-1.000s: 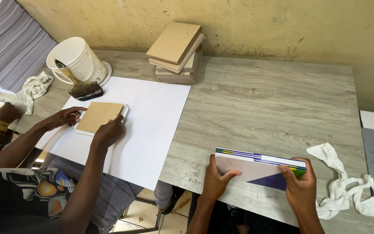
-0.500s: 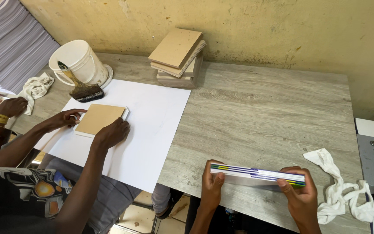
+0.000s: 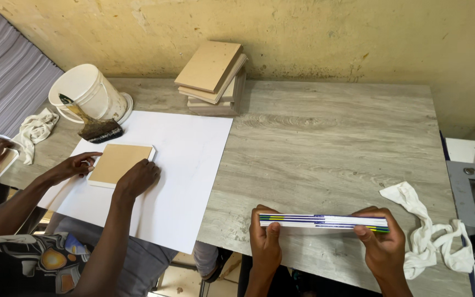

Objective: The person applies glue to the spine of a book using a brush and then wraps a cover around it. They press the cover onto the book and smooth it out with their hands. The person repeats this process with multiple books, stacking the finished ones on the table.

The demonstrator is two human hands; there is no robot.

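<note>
I see booklets (image 3: 325, 221) on edge, long axis left-right across table (image 3: 325, 143). Left hand (image 3: 265, 239) grips one end, right hand (image 3: 383, 245) the other; equally near.

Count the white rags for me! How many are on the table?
2. One white rag lies at the table's left end beside the white bucket; the other rag lies at the right, beside the right hand.

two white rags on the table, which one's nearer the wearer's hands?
The rag at the table's right edge, beside the right hand. The other rag lies far left by the white bucket.
</note>
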